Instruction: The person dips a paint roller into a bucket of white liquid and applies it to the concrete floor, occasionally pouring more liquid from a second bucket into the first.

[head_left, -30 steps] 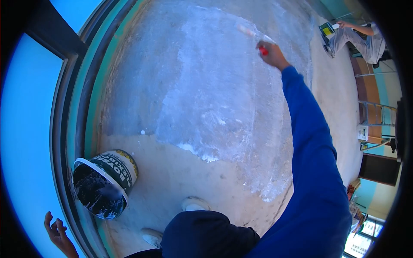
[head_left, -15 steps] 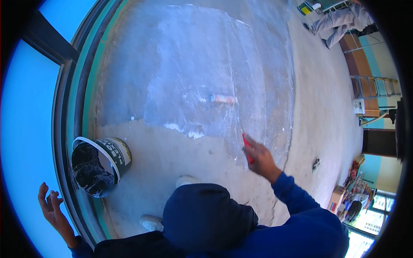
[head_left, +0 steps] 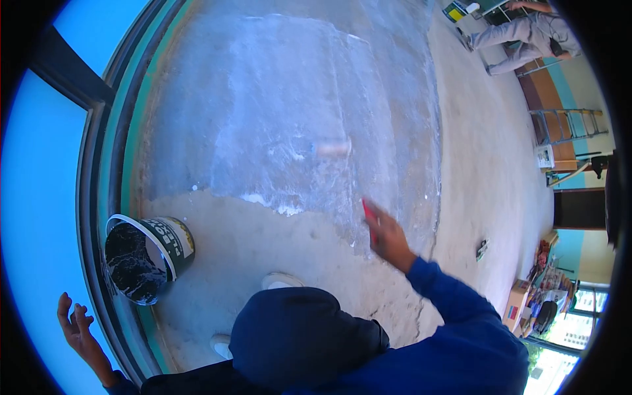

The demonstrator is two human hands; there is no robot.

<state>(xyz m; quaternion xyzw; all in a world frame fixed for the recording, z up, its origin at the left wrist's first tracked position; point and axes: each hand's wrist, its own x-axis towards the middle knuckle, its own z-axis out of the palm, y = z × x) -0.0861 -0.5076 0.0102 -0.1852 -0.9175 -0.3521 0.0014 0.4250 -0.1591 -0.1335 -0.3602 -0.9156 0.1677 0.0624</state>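
My right hand [head_left: 390, 238] is closed round the red handle [head_left: 370, 220] of a paint roller. The roller head [head_left: 331, 147], slightly blurred, is on the wet, whitish coated patch of floor [head_left: 283, 85]. My left hand [head_left: 79, 329] is raised at the lower left with its fingers apart and nothing in it. Above and to the right of that hand, a bucket [head_left: 176, 245] leans with its dark, streaked inside showing. White puddles [head_left: 288, 210] lie along the near edge of the coated patch.
Another person [head_left: 520, 39] stands at the upper right near a labelled tub [head_left: 454, 11]. A ladder [head_left: 569, 125], a white bucket [head_left: 544, 157] and cardboard boxes [head_left: 517, 304] line the right side. A dark window frame [head_left: 92, 164] runs along the left. A small object [head_left: 482, 249] lies on the floor.
The view has shifted a little. My right hand and the roller appear slightly further left, with the roller still on the floor. The other person's arms now show more.
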